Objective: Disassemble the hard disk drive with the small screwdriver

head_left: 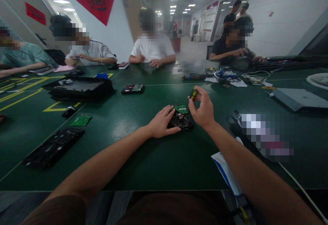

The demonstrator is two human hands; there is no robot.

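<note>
A black electronic device (181, 122) with a green circuit board (181, 109) at its far end lies on the table in front of me. My left hand (164, 122) grips it from the left, fingers at the far side and thumb along the near edge. My right hand (203, 107) is closed on a screwdriver (193, 93) with a yellow and black handle, just above the device's right side. The handle tilts upward; the screwdriver's shaft and tip are hidden by the hand.
To the left lie a black panel (55, 147), a loose green circuit board (81, 120) and stacked black trays (78, 87). Another device (133, 88) sits farther back. At right are a metal box (299, 99), cables (225, 74) and a blurred-out object (266, 138). Several people sit opposite.
</note>
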